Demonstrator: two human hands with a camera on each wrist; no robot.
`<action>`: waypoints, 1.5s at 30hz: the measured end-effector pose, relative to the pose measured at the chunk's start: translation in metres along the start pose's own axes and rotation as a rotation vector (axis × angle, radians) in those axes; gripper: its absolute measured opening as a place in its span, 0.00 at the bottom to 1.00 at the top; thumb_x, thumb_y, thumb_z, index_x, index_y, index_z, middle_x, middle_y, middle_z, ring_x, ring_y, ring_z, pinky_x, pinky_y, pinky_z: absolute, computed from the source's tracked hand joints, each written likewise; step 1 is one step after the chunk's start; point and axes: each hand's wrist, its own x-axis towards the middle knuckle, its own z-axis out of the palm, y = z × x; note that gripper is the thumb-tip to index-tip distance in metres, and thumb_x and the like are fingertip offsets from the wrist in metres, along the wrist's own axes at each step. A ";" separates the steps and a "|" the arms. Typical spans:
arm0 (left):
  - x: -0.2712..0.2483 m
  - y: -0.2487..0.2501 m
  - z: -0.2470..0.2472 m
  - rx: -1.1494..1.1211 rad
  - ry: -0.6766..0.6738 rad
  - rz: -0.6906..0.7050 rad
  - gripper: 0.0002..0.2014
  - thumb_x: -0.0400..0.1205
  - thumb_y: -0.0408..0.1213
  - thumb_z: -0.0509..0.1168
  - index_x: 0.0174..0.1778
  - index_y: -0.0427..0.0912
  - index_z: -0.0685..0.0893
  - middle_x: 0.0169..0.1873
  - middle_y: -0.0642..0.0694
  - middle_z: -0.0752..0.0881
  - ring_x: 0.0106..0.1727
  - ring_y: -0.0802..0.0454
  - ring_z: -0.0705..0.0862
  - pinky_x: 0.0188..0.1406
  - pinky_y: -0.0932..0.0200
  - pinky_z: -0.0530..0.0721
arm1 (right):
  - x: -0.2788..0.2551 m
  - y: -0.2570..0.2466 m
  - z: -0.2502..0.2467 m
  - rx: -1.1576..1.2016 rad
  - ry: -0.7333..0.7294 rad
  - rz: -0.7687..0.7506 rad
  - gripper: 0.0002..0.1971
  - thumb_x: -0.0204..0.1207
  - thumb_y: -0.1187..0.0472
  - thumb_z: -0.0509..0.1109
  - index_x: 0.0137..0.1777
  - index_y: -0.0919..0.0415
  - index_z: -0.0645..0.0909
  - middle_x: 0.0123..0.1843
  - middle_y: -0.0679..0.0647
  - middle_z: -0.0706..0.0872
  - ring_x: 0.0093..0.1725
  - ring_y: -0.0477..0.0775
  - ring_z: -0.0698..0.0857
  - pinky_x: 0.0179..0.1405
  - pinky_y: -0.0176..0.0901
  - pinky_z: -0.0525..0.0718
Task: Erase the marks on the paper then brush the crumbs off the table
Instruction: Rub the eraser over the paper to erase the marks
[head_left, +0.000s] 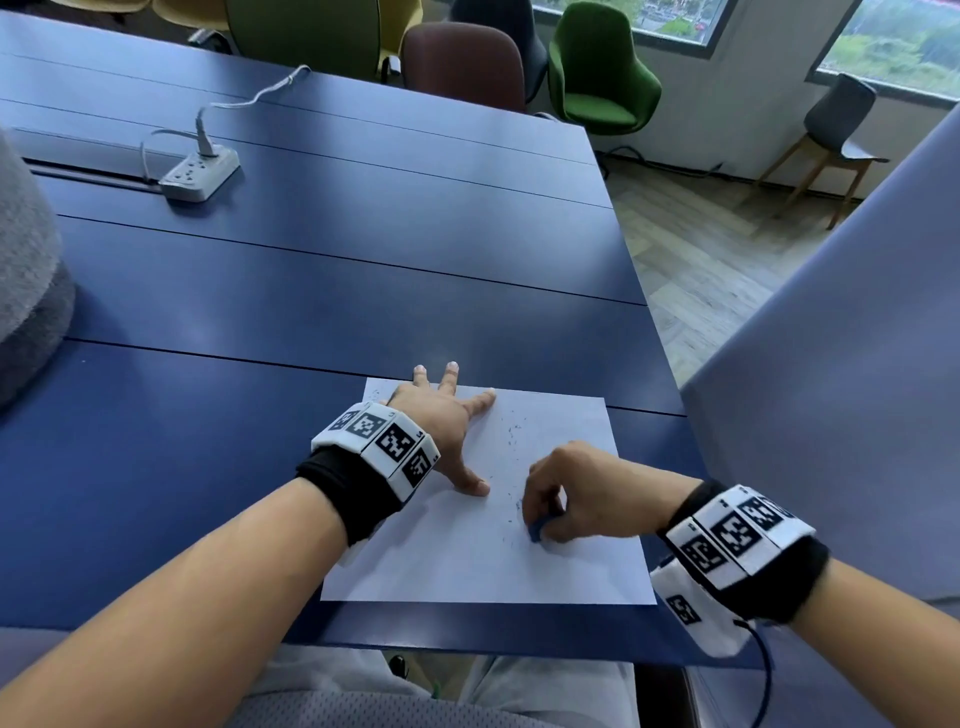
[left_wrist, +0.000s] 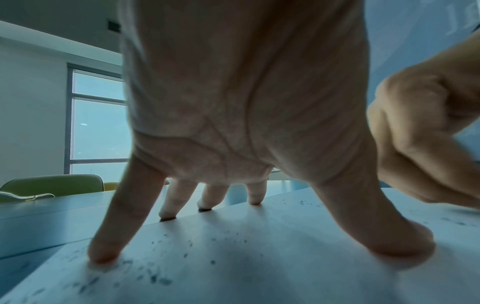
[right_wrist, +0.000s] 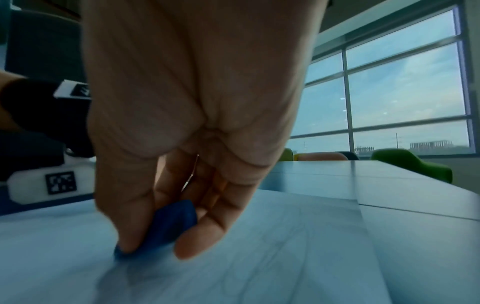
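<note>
A white sheet of paper (head_left: 457, 551) lies on the blue table (head_left: 311, 291) near its front edge. My left hand (head_left: 447, 421) presses down on the paper's upper left part with fingers spread and straight; the left wrist view shows the fingertips (left_wrist: 103, 253) planted on the sheet. My right hand (head_left: 566, 499) pinches a small blue eraser (head_left: 536, 529) between thumb and fingers, its tip on the paper's right half. In the right wrist view the eraser (right_wrist: 168, 224) touches the sheet (right_wrist: 259, 257). Dark eraser crumbs (head_left: 511, 441) are scattered over the paper, and crumbs (left_wrist: 155, 277) also lie around my left fingers.
A white power strip (head_left: 200, 174) with a plugged cable sits far left on the table. A grey padded object (head_left: 26, 270) is at the left edge. Chairs (head_left: 597, 67) stand beyond the far side. The table's right edge (head_left: 660, 338) drops to wooden floor.
</note>
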 end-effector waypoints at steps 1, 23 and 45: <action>0.000 0.000 0.000 0.002 0.003 0.001 0.62 0.63 0.74 0.72 0.84 0.66 0.38 0.86 0.42 0.36 0.85 0.28 0.42 0.77 0.30 0.64 | 0.003 0.002 0.000 -0.001 0.076 0.008 0.08 0.65 0.69 0.75 0.43 0.59 0.88 0.40 0.48 0.88 0.34 0.40 0.81 0.38 0.30 0.80; -0.001 0.001 0.000 0.009 0.008 0.002 0.62 0.64 0.75 0.71 0.84 0.65 0.38 0.86 0.41 0.36 0.85 0.27 0.43 0.79 0.34 0.63 | 0.036 0.019 -0.024 0.034 0.272 0.144 0.05 0.66 0.67 0.77 0.40 0.58 0.88 0.39 0.52 0.90 0.37 0.47 0.86 0.40 0.39 0.85; 0.007 -0.001 0.005 -0.034 0.010 -0.007 0.63 0.60 0.75 0.73 0.83 0.68 0.39 0.86 0.44 0.35 0.85 0.29 0.41 0.75 0.27 0.66 | 0.043 0.042 -0.034 0.017 0.388 0.131 0.05 0.67 0.68 0.76 0.40 0.58 0.87 0.37 0.48 0.87 0.33 0.41 0.84 0.37 0.34 0.81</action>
